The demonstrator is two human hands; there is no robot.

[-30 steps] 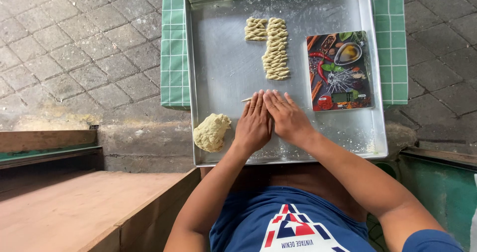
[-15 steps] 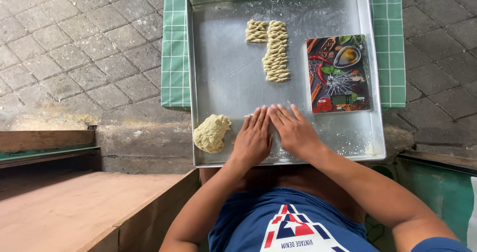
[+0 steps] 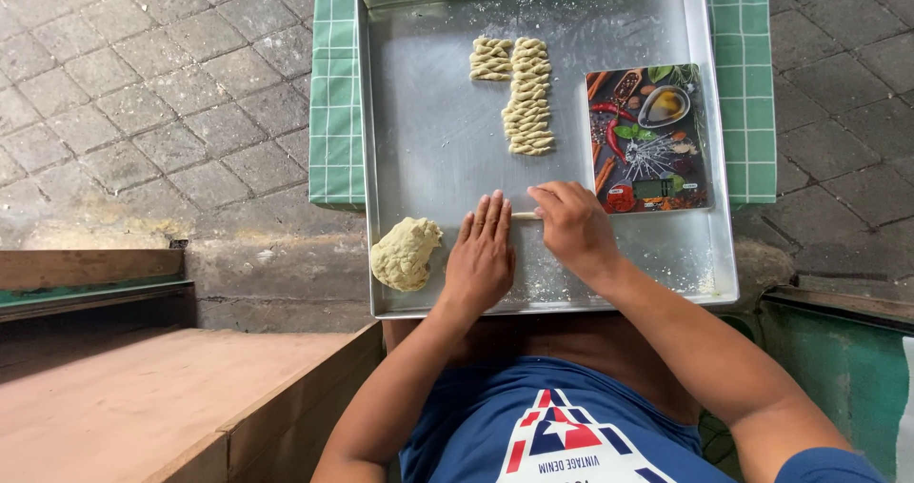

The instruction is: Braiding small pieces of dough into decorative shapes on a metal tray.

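A: Hands on a floured metal tray — where's the dough?

B: Thin dough strand lies crosswise between them; left hand flat over one end, right hand pinching the other.

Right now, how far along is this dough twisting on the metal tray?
Done: two rows of twisted pieces lie on the tray, one short, one long. In hand: the left hand and right hand work a thin dough strand. Left: a lump of dough sits unshaped by the tray's corner.
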